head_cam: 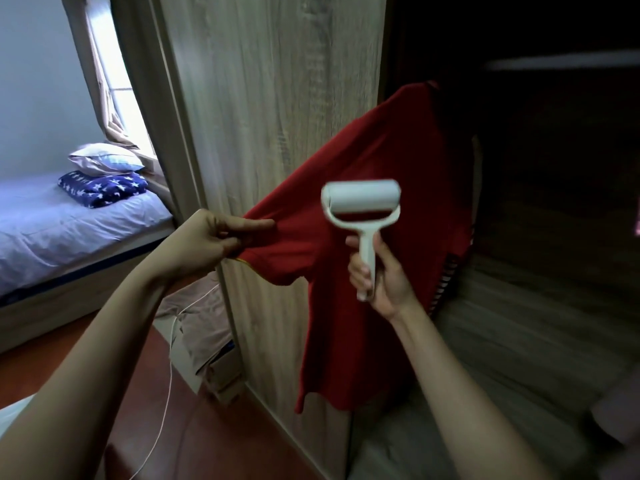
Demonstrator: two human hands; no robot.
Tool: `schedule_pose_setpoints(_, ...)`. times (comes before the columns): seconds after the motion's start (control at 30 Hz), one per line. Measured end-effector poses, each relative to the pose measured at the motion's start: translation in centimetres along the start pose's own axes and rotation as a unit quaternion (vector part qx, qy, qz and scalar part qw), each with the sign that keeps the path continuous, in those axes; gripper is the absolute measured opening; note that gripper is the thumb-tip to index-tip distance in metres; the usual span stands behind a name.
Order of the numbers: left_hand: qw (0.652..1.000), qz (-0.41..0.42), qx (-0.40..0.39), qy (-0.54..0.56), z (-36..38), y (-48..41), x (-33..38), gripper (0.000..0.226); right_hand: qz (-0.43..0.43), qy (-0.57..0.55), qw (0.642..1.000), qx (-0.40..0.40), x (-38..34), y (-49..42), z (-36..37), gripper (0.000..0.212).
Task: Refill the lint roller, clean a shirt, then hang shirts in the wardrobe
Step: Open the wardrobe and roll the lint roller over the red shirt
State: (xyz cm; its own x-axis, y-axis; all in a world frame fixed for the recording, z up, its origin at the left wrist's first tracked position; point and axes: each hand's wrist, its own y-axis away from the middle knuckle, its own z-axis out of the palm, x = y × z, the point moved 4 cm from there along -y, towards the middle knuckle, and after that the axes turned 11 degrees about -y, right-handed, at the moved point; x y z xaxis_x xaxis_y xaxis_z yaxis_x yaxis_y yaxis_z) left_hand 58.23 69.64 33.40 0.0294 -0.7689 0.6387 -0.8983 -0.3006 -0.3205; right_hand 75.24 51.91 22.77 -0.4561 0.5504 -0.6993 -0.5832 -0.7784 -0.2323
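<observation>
At wardrobe [270,98]: left hand [204,242] pinches red shirt [381,161] sleeve taut; right hand [379,275] grips lint roller [362,216], white roll apparently refilled. Cleaning underway; hanging remains.

My left grip [204,242] pinches the sleeve of the red shirt [381,143], holding it stretched out across the wardrobe side panel [270,98]. My right grip [384,278] wraps the handle of the white lint roller [362,202], roll uppermost, in front of the shirt. A bed [69,223] sits far left.
</observation>
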Motion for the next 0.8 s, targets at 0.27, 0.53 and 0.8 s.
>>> schedule_pose_setpoints(0.27, 1.000, 0.004, -0.019, -0.012, 0.0, -0.4, -0.5, 0.048, 0.030, -0.008, 0.999, 0.040, 3.5, 2.7, -3.8, 0.056)
schedule_pose_setpoints(0.53, 0.992, -0.029, -0.037, 0.114, 0.8, -0.8, -1.8, 0.046, -0.007, -0.028, 0.999, -0.040, -3.7, -1.0, -1.4, 0.041)
schedule_pose_setpoints(0.8, 0.961, -0.014, -0.077, 0.264, 2.4, -0.5, -3.8, 0.058, -0.015, -0.084, 0.996, -0.018, -3.9, -0.1, -3.8, 0.037)
